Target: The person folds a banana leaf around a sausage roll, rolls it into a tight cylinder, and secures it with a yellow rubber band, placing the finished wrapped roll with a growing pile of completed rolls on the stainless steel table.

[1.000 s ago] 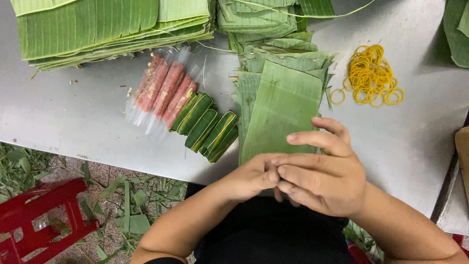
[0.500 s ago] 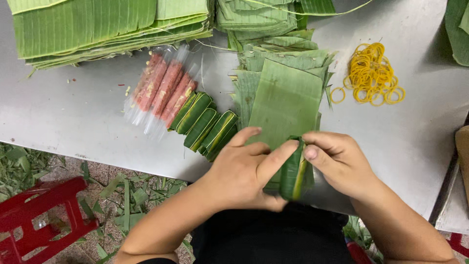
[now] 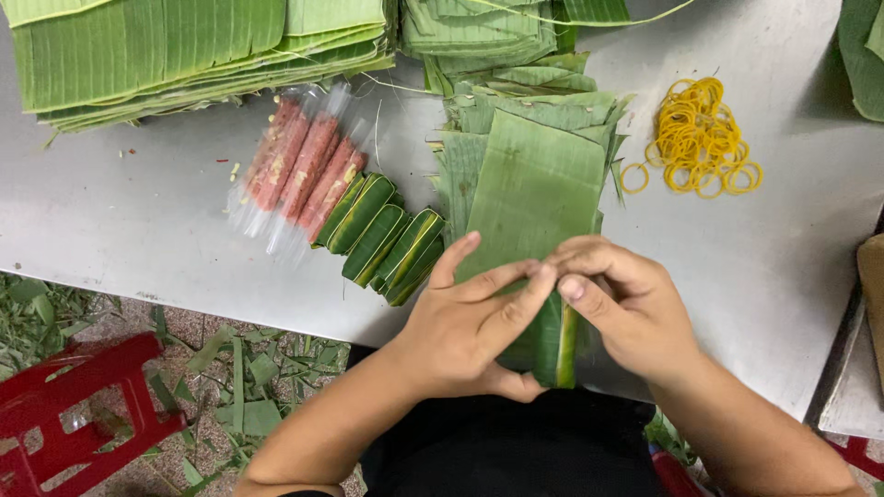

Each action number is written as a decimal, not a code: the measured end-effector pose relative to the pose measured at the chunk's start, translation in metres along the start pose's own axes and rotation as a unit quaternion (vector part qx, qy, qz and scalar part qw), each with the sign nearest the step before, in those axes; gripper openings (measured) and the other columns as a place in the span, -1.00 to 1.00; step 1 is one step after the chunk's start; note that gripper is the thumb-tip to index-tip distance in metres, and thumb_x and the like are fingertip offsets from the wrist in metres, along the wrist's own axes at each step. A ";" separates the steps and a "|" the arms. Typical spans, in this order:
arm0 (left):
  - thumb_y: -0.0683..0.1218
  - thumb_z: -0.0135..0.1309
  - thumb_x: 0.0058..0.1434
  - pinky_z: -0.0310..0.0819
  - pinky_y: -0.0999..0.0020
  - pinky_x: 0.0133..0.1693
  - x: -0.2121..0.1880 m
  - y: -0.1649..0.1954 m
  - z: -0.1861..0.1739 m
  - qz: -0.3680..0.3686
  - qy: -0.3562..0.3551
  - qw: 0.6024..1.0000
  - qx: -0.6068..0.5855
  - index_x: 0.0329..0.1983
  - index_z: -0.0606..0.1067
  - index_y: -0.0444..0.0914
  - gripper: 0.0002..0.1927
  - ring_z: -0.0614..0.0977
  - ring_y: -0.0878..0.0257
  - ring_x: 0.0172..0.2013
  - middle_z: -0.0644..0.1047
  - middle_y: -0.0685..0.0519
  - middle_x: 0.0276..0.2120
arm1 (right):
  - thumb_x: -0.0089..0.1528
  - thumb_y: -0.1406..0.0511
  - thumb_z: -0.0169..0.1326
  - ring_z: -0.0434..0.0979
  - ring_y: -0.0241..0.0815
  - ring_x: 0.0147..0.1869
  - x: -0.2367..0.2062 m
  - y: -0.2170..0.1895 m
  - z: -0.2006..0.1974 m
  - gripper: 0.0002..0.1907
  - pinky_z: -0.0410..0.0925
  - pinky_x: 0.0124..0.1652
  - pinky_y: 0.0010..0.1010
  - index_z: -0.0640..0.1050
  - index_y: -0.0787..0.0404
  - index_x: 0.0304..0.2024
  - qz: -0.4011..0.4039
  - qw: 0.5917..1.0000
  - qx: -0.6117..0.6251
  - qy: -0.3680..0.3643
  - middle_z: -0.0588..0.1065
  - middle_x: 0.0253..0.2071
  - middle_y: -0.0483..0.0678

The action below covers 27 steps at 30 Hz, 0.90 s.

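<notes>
Green, finely ribbed banana leaf [image 3: 539, 184]; darker green wrapped rolls [image 3: 387, 239] edged yellow-green; pink-red sausages [image 3: 299, 170] in clear plastic; yellow rubber bands [image 3: 700, 138]; grey counter [image 3: 120, 216]; red stool [image 3: 78, 414].

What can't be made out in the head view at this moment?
- What is inside the leaf roll: the left hand, the right hand and the leaf itself cover it.
- Full size of the banana leaf stack: cut off by the top edge.
- Count of yellow rubber bands: they overlap in a heap.
- The tan thing at the right edge: cut off, kind unclear.
- The red stool: partly cut off at lower left.
</notes>
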<state>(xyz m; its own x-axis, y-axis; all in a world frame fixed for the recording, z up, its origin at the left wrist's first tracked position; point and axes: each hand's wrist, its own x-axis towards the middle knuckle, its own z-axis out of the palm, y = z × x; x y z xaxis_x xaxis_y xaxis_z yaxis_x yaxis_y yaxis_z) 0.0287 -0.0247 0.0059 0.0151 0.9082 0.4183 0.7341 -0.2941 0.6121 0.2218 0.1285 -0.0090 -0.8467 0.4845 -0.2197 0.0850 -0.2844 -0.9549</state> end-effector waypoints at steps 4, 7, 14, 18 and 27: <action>0.18 0.46 -0.07 0.03 -0.17 0.43 0.004 0.006 0.021 -0.045 0.052 0.997 0.022 0.34 0.36 -0.33 -0.03 0.54 0.03 0.21 0.55 -0.08 0.08 | 0.43 0.26 -0.03 0.47 -0.14 0.29 -0.005 -0.008 0.005 -0.72 0.32 0.26 -0.28 0.56 0.32 0.03 -0.030 0.992 -0.118 0.015 0.52 0.22 0.05; 0.16 0.48 -0.02 0.07 -0.16 0.45 0.005 0.006 0.029 -0.079 0.057 0.995 -0.002 0.29 0.32 -0.27 -0.09 0.52 -0.04 0.27 0.49 -0.11 0.15 | 0.41 0.23 -0.05 0.56 -0.16 0.09 0.004 -0.014 -0.011 -0.71 0.39 0.10 -0.35 0.58 0.26 0.00 -0.025 0.966 -0.251 0.059 0.58 0.08 -0.01; 0.13 0.49 -0.18 0.11 -0.10 0.48 -0.004 -0.004 0.010 -0.156 0.042 0.972 -0.170 0.35 0.24 -0.23 0.06 0.41 -0.03 0.39 0.41 -0.10 0.27 | 0.36 0.33 0.20 0.55 0.11 0.05 0.039 -0.005 -0.068 -0.92 0.40 0.07 -0.15 0.61 0.15 -0.09 -0.115 0.734 -0.648 0.165 0.56 -0.12 0.03; 0.07 0.48 -0.07 0.17 0.14 0.43 -0.007 -0.008 0.009 -0.173 0.044 0.924 -0.338 0.42 0.20 -0.23 0.04 0.35 0.07 0.40 0.34 -0.07 0.37 | 0.36 0.37 0.13 0.50 -0.04 -0.09 0.021 -0.010 -0.050 -0.94 0.37 -0.06 -0.24 0.55 0.21 -0.13 -0.084 0.835 -0.518 0.166 0.48 -0.20 -0.01; 0.20 0.44 -0.13 0.27 0.33 0.23 -0.015 -0.013 -0.009 -0.192 -0.016 0.802 -0.566 0.48 0.19 -0.24 0.14 0.40 0.22 0.22 0.32 0.01 0.27 | 0.40 0.32 -0.09 0.43 -0.26 -0.06 0.026 -0.004 0.024 -0.85 0.38 -0.03 -0.45 0.43 0.28 -0.20 0.050 0.986 0.155 -0.021 0.41 -0.14 -0.09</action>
<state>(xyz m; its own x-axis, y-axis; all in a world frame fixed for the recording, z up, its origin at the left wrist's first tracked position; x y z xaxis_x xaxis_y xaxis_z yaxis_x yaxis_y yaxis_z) 0.0134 -0.0370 -0.0022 -0.0345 0.9983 0.0478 -0.3969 -0.0576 0.9160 0.1866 0.1221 -0.0057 -0.8641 0.4077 -0.2953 0.0107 -0.5716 -0.8205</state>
